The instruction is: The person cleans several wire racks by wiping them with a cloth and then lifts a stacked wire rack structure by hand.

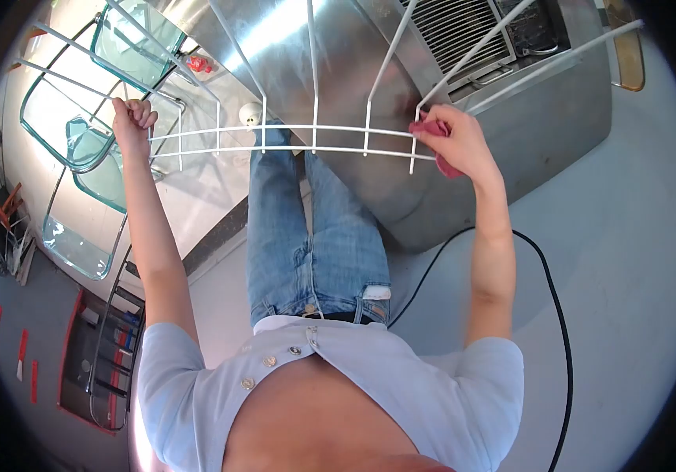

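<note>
A white wire rack (pixel 314 127) spans the space in front of me, its long bars running away from a curved double rail. My left hand (pixel 133 126) is closed around the rack's left end. On the other side, my right hand (pixel 462 143) pinches a dark red cloth (pixel 449 167) against the rail near a right-hand bar. Part of the cloth hangs below the fingers, and part shows at the thumb side. The rack is held up above my jeans and in front of a steel counter.
Behind the rack stands a stainless steel counter (pixel 346 59) with a slatted metal grille (pixel 464 35). Teal-seated chairs (pixel 110 181) are at left, near a small red object (pixel 198 64) and a white round object (pixel 250 115). A black cable (pixel 552 291) curves across the floor at right.
</note>
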Tool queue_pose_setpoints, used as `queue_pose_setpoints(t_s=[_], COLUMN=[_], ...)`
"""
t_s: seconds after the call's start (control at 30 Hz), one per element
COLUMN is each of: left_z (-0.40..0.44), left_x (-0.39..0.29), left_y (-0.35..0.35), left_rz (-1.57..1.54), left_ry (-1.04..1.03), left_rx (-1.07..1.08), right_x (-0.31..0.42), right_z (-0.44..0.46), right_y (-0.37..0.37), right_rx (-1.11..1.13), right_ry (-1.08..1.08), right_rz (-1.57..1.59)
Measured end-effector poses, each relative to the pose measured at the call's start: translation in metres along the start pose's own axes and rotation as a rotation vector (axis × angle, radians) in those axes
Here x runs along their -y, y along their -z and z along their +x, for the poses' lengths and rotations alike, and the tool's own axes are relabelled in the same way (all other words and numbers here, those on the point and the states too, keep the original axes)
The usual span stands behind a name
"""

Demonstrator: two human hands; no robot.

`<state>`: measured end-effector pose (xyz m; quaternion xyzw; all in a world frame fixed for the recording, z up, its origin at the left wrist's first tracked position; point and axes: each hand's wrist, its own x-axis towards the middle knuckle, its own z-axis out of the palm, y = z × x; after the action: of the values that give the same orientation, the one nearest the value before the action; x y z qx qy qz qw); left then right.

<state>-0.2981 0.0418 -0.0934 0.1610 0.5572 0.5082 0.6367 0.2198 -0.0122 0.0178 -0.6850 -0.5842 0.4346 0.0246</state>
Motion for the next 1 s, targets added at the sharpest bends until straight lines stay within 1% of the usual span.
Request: queue_pose_setpoints(t_s=[0.03,0.07,0.1,0.17,0.2,0.23,0.3,0.33,0.37,0.43,0.47,0.5,0.57,0.6,0.63,0.7,0.73,0.77,0.83,0.9,0.97,1.0], left_z=[0.000,-0.003,-0.006,-0.006,-0.005,-0.004,-0.003,-0.003,-0.004,-0.007,-0.008,-0.008,-0.009,-0.009,-0.009,-0.011,-0.011,-0.011,-0.009,-0.005,-0.006,-0.006], left_x=[-0.001,-0.001,0.000,0.003,0.005,0.006,0.007,0.006,0.006,0.007,0.006,0.005,0.007,0.007,0.008,0.007,0.007,0.007,0.008,0.009,0.011,0.011], left_y=[-0.001,-0.001,0.002,0.001,0.003,0.003,0.003,0.003,0.003,0.003,0.002,0.002,0.002,0.003,0.002,-0.001,-0.002,-0.004,-0.007,-0.010,-0.017,-0.018], left_rz=[-0.005,-0.007,-0.003,-0.029,-0.032,-0.034,-0.063,-0.065,-0.056,-0.048,-0.049,-0.049,-0.061,-0.071,-0.072,-0.075,-0.058,-0.050,-0.068,-0.069,-0.053,-0.057], left_ry=[0.004,0.012,0.015,0.018,0.019,0.016,0.033,0.030,0.031,0.033,0.035,0.036,0.029,0.022,0.019,0.032,0.036,0.022,0.050,0.041,0.034,0.035], left_rx=[0.008,0.012,0.009,0.062,0.075,0.077,0.066,0.065,0.066,0.064,0.066,0.068,0.089,0.112,0.106,0.090,0.052,0.069,0.082,0.102,0.116,0.118], right_x=[0.001,0.002,0.004,0.002,0.002,0.003,0.002,-0.003,-0.008,-0.008,-0.012,-0.012,-0.012,-0.002,0.006,0.024,0.031,0.028,0.004,-0.017,-0.053,-0.058], right_z=[0.000,0.000,-0.001,-0.001,-0.004,-0.006,-0.012,-0.011,-0.014,-0.030,-0.039,-0.046,-0.058,-0.059,-0.058,-0.061,-0.067,-0.068,-0.071,-0.075,-0.076,-0.080], right_y=[0.003,0.006,-0.004,-0.024,-0.031,-0.036,-0.045,-0.045,-0.040,-0.026,-0.021,-0.023,-0.030,-0.035,-0.043,-0.061,-0.060,-0.056,-0.035,-0.009,0.013,0.018], right_rx=[0.090,0.144,0.149,-0.333,-0.404,-0.407,-0.603,-0.702,-0.702,-0.776,-0.740,-0.738,-0.613,-0.603,-0.592,-0.467,-0.413,-0.411,-0.428,-0.438,-0.457,-0.463], right_ry=[0.080,-0.017,-0.019,-0.069,-0.043,-0.041,0.047,0.170,0.174,0.114,0.073,0.076,-0.073,-0.129,-0.072,0.047,0.080,0.080,0.070,-0.093,0.046,0.042], right_rz=[0.056,-0.025,-0.022,-0.095,-0.187,-0.189,-0.172,-0.129,-0.128,-0.146,-0.176,-0.178,-0.181,-0.138,-0.138,-0.029,-0.159,-0.159,-0.080,-0.035,-0.194,-0.208])
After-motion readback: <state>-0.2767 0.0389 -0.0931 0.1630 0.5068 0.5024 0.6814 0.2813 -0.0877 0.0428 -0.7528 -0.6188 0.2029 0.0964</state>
